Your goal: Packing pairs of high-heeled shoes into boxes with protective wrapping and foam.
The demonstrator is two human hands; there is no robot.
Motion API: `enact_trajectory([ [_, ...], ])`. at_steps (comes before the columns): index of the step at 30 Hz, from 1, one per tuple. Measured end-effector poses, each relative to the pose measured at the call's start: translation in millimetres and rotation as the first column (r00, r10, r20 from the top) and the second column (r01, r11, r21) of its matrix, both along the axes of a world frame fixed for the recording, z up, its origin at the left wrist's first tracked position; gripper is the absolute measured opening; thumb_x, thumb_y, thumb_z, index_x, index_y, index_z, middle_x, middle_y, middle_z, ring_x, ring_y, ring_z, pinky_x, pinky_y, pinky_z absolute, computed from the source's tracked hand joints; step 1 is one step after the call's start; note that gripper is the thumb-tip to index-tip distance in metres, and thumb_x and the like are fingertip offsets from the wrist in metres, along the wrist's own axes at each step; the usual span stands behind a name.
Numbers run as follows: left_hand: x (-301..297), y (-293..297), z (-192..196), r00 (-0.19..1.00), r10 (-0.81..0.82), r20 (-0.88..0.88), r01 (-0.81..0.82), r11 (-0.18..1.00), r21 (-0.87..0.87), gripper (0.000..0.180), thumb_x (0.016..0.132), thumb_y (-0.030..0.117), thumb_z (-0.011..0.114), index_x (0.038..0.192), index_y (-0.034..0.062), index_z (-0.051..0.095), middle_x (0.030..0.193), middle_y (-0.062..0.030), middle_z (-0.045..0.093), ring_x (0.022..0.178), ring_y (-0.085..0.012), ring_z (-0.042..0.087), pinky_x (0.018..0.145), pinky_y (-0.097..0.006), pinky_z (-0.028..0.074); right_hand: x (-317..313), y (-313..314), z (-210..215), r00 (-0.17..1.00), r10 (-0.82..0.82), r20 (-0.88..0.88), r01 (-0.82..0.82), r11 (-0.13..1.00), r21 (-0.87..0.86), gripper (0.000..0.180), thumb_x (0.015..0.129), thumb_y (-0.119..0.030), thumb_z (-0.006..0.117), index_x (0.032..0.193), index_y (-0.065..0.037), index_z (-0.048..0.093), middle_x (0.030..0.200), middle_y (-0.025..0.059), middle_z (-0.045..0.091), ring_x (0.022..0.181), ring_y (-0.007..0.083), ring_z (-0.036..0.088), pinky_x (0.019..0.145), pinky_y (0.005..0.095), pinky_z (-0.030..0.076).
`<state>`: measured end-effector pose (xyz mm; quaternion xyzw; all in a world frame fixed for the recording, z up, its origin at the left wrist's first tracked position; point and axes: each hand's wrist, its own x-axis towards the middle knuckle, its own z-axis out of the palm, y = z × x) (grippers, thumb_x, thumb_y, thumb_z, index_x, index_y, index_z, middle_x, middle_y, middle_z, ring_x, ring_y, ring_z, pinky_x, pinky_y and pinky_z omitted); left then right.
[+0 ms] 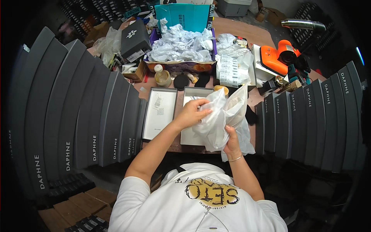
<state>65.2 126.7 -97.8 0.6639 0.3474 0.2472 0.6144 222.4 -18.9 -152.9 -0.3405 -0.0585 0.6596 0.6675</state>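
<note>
Dark grey boxes (104, 112) stand in stacks on both sides of a pinkish-brown counter (247, 31). Nearest, at its front edge, the right hand (232, 143) has its grip closed on the lower right of a whitish translucent bag (216, 120); the left hand (190, 115) pinches the bag's left side. The bag hides part of a white-lined tray (190, 134), with a second shallow tray (158, 116) just left of it. Beyond are a capped jar (164, 79), a black round object (181, 81) and, farther back, crumpled white paper (179, 44) filling a purple box (174, 67).

Packing workshop, stacked boxes (315, 123), worktable (237, 31)
</note>
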Motion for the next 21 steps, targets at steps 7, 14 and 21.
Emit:
enact_trajectory([
  [7, -87, 74, -31, 0.836, 0.326, 0.441, 0.073, 0.731, -0.679, 0.028, 0.093, 0.015, 0.057, 0.117, 0.0026, 0.057, 0.104, -0.0049, 0.065, 0.085, -0.0121, 0.063, 0.073, -0.027, 0.053, 15, 0, 13, 0.994, -0.068, -0.088, 0.083, 0.979, 0.188, 0.063, 0.079, -0.030, 0.063, 0.131, 0.002, 0.045, 0.120, 0.0143, 0.059, 0.106, 0.0255, 0.061, 0.094, 0.0394, 0.049],
  [14, -112, 44, -124, 0.912, 0.400, -0.090, -0.354, 0.655, -0.668, 0.037, 0.091, 0.019, 0.059, 0.123, 0.0028, 0.053, 0.110, -0.0111, 0.062, 0.098, -0.0230, 0.061, 0.087, -0.036, 0.049, 12, -17, -46, 0.992, -0.024, 0.123, 0.019, 0.999, 0.040, 0.062, 0.076, -0.022, 0.063, 0.131, 0.001, 0.044, 0.120, 0.0134, 0.058, 0.108, 0.0258, 0.059, 0.094, 0.0392, 0.048],
  [21, -90, -7, -35, 0.939, 0.299, -0.171, -0.148, 0.799, 0.583, 0.032, 0.084, 0.010, 0.064, 0.113, -0.0006, 0.061, 0.106, -0.0177, 0.060, 0.100, -0.0311, 0.058, 0.087, -0.035, 0.046, 42, -26, -70, 0.991, 0.097, 0.096, -0.088, 0.992, -0.095, 0.058, 0.077, -0.030, 0.061, 0.126, 0.001, 0.050, 0.117, 0.0149, 0.061, 0.103, 0.0261, 0.062, 0.091, 0.0393, 0.051],
])
